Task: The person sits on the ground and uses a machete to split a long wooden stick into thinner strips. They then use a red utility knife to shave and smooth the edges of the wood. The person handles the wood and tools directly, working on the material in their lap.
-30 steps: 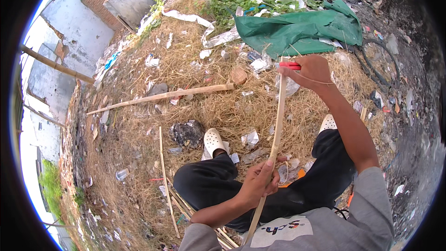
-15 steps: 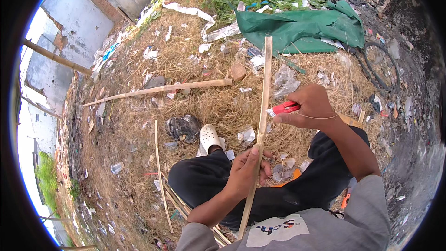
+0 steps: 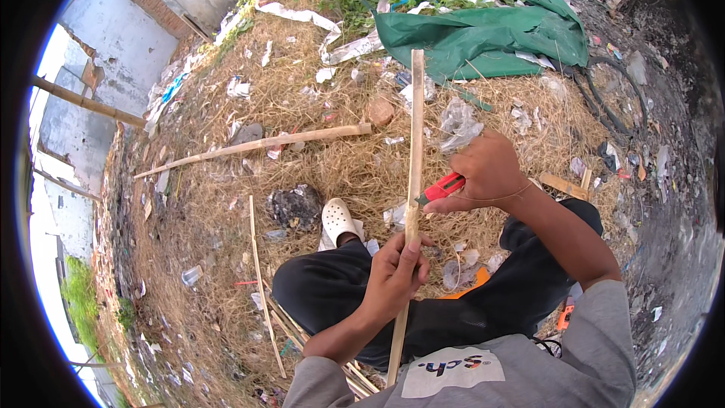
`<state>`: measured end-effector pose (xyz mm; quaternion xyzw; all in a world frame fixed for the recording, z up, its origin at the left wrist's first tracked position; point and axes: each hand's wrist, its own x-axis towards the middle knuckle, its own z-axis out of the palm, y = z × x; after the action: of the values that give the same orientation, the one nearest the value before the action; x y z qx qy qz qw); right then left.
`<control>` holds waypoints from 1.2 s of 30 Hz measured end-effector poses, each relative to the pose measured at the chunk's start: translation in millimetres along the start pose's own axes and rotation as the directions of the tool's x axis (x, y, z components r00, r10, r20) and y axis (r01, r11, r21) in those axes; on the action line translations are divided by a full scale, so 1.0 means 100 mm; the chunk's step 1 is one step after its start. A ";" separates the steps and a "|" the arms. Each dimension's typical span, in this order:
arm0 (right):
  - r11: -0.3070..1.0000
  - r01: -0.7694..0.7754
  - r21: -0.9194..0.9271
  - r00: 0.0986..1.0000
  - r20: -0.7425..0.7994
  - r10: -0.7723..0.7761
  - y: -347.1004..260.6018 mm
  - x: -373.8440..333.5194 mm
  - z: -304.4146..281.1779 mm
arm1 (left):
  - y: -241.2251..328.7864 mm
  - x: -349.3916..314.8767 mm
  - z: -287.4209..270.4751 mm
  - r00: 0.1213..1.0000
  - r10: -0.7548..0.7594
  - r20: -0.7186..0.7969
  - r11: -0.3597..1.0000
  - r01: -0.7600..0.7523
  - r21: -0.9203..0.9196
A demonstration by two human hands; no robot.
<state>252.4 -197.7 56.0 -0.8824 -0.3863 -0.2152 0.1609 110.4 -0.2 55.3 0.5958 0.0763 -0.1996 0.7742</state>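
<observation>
A long, thin, pale bamboo strip point(image 3: 413, 181) was held nearly upright in front of the seated person, its top end reaching toward the crumpled green tarpaulin point(image 3: 483, 38) and its lower end running down past the knees. It was gripped low down by the left hand point(image 3: 394, 278), whose fingers were wrapped closed around it. The right hand point(image 3: 487, 172) was clenched around a red-handled knife point(image 3: 440, 189), the tip of which met the strip just above the left hand.

Compared with a second before, the right hand had been drawn down from the top end of the strip to a point near its middle, and the strip had been tipped from a slant to almost vertical. From this it was judged that a shaving stroke along the strip toward the body had been carried partway.

The blade itself was too small to be made out, and whether it bit into the bamboo could not be told. The strip's lower end was cut off behind the grey shirt. Around the work lay dry straw-covered ground point(image 3: 226, 257), a longer bamboo pole point(image 3: 257, 145), further thin slats point(image 3: 260, 279) beside the left knee, and a white clog point(image 3: 337, 221).
</observation>
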 end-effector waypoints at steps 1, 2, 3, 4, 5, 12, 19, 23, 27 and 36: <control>1.000 0.015 -0.014 1.000 -0.020 -0.015 0.02 0.00 0.03 | 0.00 0.00 0.00 1.000 0.003 0.000 1.000 -0.003 0.007; 0.999 0.029 -0.028 0.999 -0.039 -0.030 0.03 0.00 0.06 | -0.01 0.00 0.00 1.000 0.008 0.002 1.000 -0.008 0.001; 0.998 0.043 -0.043 0.997 -0.058 -0.046 0.04 0.00 0.08 | -0.03 0.00 -0.01 1.000 0.013 0.004 1.000 -0.013 -0.006; 0.998 0.040 -0.044 0.998 -0.037 -0.041 0.03 0.01 0.07 | -0.04 0.00 -0.02 1.000 0.018 0.003 1.000 -0.018 -0.013; 0.998 0.036 -0.046 0.999 -0.017 -0.037 0.02 0.02 0.05 | -0.04 -0.01 -0.02 1.000 0.021 0.004 0.999 -0.021 -0.026; 0.986 -0.134 -0.096 0.991 0.007 0.136 0.13 0.13 0.03 | -0.12 -0.07 0.02 0.999 -0.003 0.044 1.000 0.003 -0.002; 0.895 -0.443 0.062 0.894 0.110 0.435 0.56 0.11 -0.15 | -0.13 -0.13 -0.02 0.998 0.022 0.065 1.000 -0.022 -0.004; 0.983 -0.160 0.093 0.984 0.097 0.151 0.07 -0.03 -0.16 | 0.01 -0.10 0.01 0.999 -0.012 0.045 1.000 0.013 -0.024; 0.987 -0.073 0.142 0.985 0.164 0.049 -0.12 -0.07 -0.14 | -0.01 -0.08 -0.02 0.998 -0.022 0.059 1.000 0.022 -0.002; 0.995 -0.072 0.063 0.989 0.133 0.063 -0.05 -0.12 -0.06 | -0.03 -0.05 0.05 1.000 -0.008 0.029 1.000 0.007 0.019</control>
<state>239.8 -205.0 55.8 -0.9013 -0.3729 -0.1382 0.1720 103.8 -4.2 55.7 0.6001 0.0654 -0.2117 0.7687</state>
